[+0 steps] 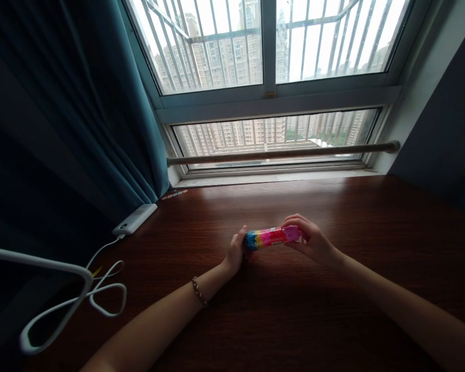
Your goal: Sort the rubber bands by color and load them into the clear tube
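Observation:
A slim rainbow-coloured tube (pixel 269 237) lies sideways between my two hands, over the brown wooden tabletop. It runs from blue through yellow and pink to red, with a pink end piece (pixel 292 233) on the right; its exact kind I cannot make out. My left hand (pixel 235 251) is closed around the blue end, which it partly hides. At the other end, the fingers and thumb of my right hand (pixel 305 235) pinch the pink piece. A beaded bracelet (pixel 199 292) circles my left wrist.
On the left, a white power strip (pixel 135 219) lies on the wooden tabletop (pixel 294 315), its white cable (pixel 107 299) looping toward me. A blue curtain (pixel 112 119) hangs beside it. Behind the tabletop, a metal rail (pixel 287 154) crosses the barred window.

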Available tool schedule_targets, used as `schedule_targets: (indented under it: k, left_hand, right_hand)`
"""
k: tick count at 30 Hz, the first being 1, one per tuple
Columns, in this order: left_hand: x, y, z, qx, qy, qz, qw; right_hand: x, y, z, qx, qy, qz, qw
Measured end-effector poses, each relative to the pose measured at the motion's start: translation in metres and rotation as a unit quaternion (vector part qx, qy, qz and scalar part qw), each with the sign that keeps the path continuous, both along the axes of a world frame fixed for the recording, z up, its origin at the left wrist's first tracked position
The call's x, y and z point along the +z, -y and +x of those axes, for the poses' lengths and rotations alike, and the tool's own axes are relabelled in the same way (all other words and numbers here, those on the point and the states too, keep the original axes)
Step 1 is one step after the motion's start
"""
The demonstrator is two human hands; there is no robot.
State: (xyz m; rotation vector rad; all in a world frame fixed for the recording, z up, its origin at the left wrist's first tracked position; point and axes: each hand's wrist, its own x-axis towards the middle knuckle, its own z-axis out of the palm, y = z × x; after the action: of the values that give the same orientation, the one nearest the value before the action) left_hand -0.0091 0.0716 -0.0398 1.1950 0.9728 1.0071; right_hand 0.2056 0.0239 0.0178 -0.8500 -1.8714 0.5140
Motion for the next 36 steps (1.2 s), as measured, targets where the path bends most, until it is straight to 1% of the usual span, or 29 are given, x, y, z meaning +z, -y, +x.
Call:
schedule_targets:
  k: [4,7,10,13,15,19,22,25,27,29,31,33,34,36]
  left_hand:
    - [0.003,0.002,0.0,-0.025,-0.024,0.012,0.999]
    - [0.006,0.007,0.0,-0.017,-0.015,0.084,0.996]
    - [0.008,0.013,0.002,-0.029,-0.015,0.166,0.986]
    - [0.009,0.017,0.004,-0.031,-0.043,0.203,0.978]
    - [0.01,0.018,0.005,-0.026,-0.054,0.206,0.977]
    - [0.014,0.016,0.003,-0.038,-0.073,0.178,0.981]
    - [0.016,0.012,0.0,-0.047,-0.088,0.137,0.985]
    - [0.014,0.01,-0.002,-0.044,-0.079,0.084,0.992]
    - [0.011,0.008,-0.004,-0.029,-0.073,0.067,0.995]
    - [0.008,0.006,-0.004,-0.014,-0.058,0.052,0.997]
    - [0.006,0.004,-0.004,0.001,-0.018,0.019,1.0]
    - [0.005,0.001,-0.004,0.02,0.044,-0.025,0.999]
    - [0.005,0.0,-0.004,0.029,0.074,-0.041,0.996]
    - [0.004,-0.001,-0.003,0.041,0.11,-0.049,0.992]
  right_hand:
    - [0.003,0.001,0.005,0.008,0.022,-0.012,1.0]
    - [-0.001,-0.002,0.009,-0.012,-0.001,-0.059,0.998]
    - [-0.007,-0.006,0.011,-0.046,-0.043,-0.124,0.99]
    - [-0.01,-0.01,0.012,-0.051,-0.088,-0.184,0.978]
    - [-0.01,-0.012,0.013,-0.043,-0.114,-0.205,0.971]
    - [-0.009,-0.016,0.016,-0.028,-0.133,-0.21,0.968]
    - [-0.011,-0.018,0.017,-0.004,-0.131,-0.208,0.969]
    - [-0.014,-0.018,0.017,0.023,-0.122,-0.201,0.972]
    - [-0.016,-0.018,0.017,0.043,-0.102,-0.182,0.977]
    - [-0.016,-0.017,0.017,0.041,-0.063,-0.124,0.989]
    - [-0.015,-0.016,0.018,-0.003,-0.009,-0.022,1.0]
    - [-0.014,-0.016,0.019,-0.067,0.046,0.078,0.994]
    - [-0.013,-0.016,0.02,-0.101,0.063,0.109,0.987]
    - [-0.014,-0.018,0.022,-0.165,0.068,0.125,0.976]
